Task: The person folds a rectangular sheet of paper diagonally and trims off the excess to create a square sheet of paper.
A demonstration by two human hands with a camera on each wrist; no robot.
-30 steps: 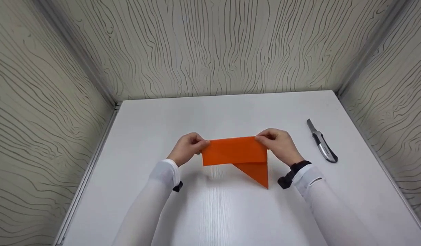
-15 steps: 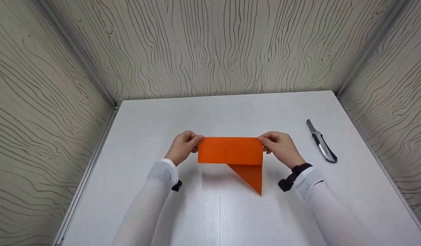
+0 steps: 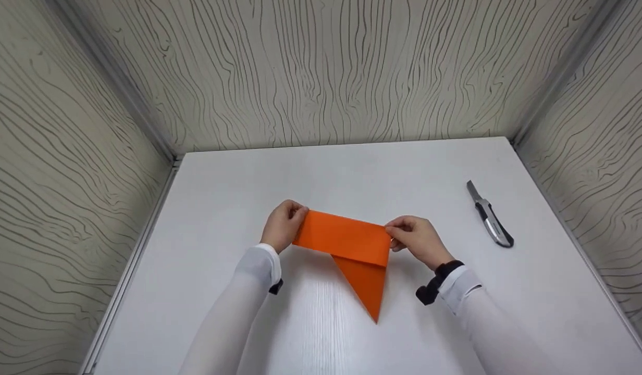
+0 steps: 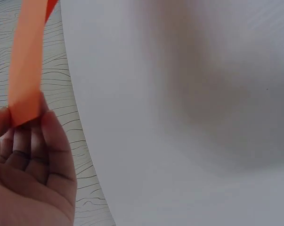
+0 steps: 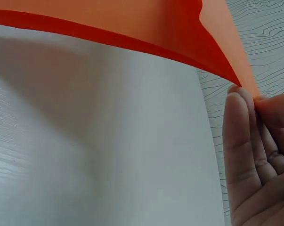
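Observation:
A folded sheet of orange paper (image 3: 347, 237) is stretched between my two hands, its long band slanting down to the right in the head view. A pointed triangular flap hangs from the band's lower right part. My left hand (image 3: 283, 224) pinches the band's left end between thumb and fingers; the left wrist view shows the paper (image 4: 26, 70) rising from that grip. At the other end, my right hand (image 3: 419, 239) pinches the upper right corner with its fingertips. In the right wrist view the folded layers of the paper (image 5: 132, 23) stand slightly apart.
A utility knife (image 3: 491, 216) with its blade out lies on the right side of the white table (image 3: 222, 182). Wood-patterned panels (image 3: 321, 73) enclose the table at the back and both sides.
The paper has tilted from level, its right end dropping and the flap's tip swinging down and left. My right hand has moved lower and slightly left; both hands kept their hold.

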